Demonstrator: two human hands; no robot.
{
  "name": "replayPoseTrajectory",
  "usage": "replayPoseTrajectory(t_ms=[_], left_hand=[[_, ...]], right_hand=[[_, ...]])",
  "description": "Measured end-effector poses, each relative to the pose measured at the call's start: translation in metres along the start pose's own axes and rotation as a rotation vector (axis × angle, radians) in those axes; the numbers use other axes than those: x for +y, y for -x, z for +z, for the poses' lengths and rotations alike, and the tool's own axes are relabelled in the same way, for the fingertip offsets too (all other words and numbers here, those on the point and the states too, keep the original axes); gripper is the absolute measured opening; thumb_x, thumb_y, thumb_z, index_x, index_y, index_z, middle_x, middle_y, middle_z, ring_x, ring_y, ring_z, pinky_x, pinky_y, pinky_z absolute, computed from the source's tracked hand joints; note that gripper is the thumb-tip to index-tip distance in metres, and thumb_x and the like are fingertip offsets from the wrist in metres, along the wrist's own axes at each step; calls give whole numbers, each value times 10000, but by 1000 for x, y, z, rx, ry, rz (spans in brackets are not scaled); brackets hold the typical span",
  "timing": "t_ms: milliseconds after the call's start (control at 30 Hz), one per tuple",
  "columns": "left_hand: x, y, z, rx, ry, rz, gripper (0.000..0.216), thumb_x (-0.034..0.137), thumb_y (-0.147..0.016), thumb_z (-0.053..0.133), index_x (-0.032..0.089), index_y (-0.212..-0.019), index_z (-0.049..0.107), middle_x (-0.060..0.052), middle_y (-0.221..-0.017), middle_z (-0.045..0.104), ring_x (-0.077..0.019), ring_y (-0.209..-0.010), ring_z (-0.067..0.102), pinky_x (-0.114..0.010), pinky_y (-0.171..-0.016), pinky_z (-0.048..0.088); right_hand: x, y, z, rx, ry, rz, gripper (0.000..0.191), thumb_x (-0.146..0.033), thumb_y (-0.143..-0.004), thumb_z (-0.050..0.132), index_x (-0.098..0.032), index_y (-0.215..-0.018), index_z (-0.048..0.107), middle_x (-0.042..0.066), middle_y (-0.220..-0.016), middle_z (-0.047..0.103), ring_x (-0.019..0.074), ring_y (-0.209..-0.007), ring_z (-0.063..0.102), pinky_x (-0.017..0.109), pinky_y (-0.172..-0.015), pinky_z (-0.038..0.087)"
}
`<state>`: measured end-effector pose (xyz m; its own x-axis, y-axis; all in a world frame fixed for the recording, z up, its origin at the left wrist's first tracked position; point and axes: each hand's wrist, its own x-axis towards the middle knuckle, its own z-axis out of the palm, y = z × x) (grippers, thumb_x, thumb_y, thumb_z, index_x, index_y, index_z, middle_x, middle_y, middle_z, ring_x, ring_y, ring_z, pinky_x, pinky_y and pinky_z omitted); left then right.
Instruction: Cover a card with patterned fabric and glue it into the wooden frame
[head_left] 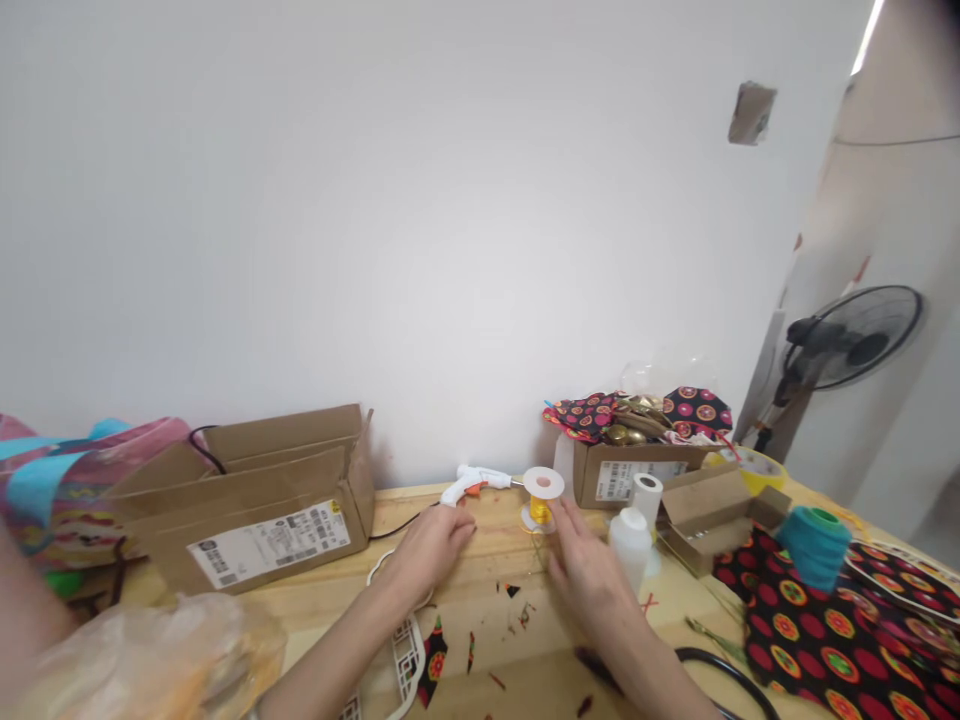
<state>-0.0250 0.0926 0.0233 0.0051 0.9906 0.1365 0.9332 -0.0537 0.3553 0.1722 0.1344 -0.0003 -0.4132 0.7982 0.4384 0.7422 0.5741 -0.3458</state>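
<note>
My left hand (431, 545) lies on the wooden table (495, 600) just in front of a white glue gun (474, 482), fingers curled loosely; I cannot see anything in it. My right hand (589, 570) stretches forward with fingers extended toward a spool of gold thread (542, 497), fingertips close to its base. A thin gold strand trails from the spool toward this hand. A white plastic bottle (630, 545) stands right beside my right hand.
An open cardboard box (262, 510) sits at the left, a bag (60, 480) behind it. A small box of patterned fabric (637, 440), a white roll (647, 495), a teal thread cone (814, 545) and patterned cloth (825, 640) lie right. A fan (847, 350) stands beyond.
</note>
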Motion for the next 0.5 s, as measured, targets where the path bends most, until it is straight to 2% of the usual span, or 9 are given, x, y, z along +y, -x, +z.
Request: replayPoseTrajectory(t_ms=[67,133,200,267,333,433,500], left_hand=[[2,9,-6,8,14,12,230,312,-823,472,134,-890,601,-25,-859,656,-174,-791,614,-377,-725,482],[2,24,-10,31,29,11,264,288,-824,456,150,-1005,590,-81,-1045,639,-211,-974,573,-412,-850,436],[0,43,-11,38,35,8,326,290,-808,447,168,-1082,574,-114,-1204,561,-232,-1115,488,-396,-956,362],[-7,64,-6,5,37,26,354,308,-794,453,244,-1130,545,-81,-1281,498,-223,-1155,457,-377,-965,364],[-19,85,4,-39,35,64,390,305,-767,492,337,-1156,506,-26,-1326,444,-215,-1173,438,-367,-955,381],[-40,110,20,-2,-65,309,472,275,-752,513,363,-1208,436,-24,-1333,427,-225,-1162,448,-356,-914,419],[-49,122,27,62,-95,378,444,263,-777,486,360,-1208,437,-24,-1305,468,-203,-1144,470,-304,-899,434]], right_hand=[[0,0,-1,-19,-22,-34,421,-32,-695,404,-87,-1093,529,183,-1132,571,261,-947,582,330,-734,459],[-1,1,-1,-48,-51,-70,305,-51,-718,394,-146,-910,611,102,-899,667,220,-800,616,295,-674,458],[-3,4,2,-96,-83,-103,255,-48,-693,413,-176,-735,630,44,-695,671,186,-651,612,258,-591,444],[-8,10,7,-138,-119,-131,246,-37,-649,440,-177,-703,635,36,-680,672,175,-639,611,241,-584,439],[-15,16,11,-165,-154,-160,266,-35,-634,456,-174,-761,644,49,-764,684,181,-729,618,245,-651,444],[-26,23,14,-211,-197,-214,281,-44,-668,448,-196,-788,650,32,-785,691,166,-755,622,236,-689,448],[-31,22,13,-245,-214,-249,291,-53,-711,419,-213,-782,653,14,-749,695,151,-703,630,224,-654,460]])
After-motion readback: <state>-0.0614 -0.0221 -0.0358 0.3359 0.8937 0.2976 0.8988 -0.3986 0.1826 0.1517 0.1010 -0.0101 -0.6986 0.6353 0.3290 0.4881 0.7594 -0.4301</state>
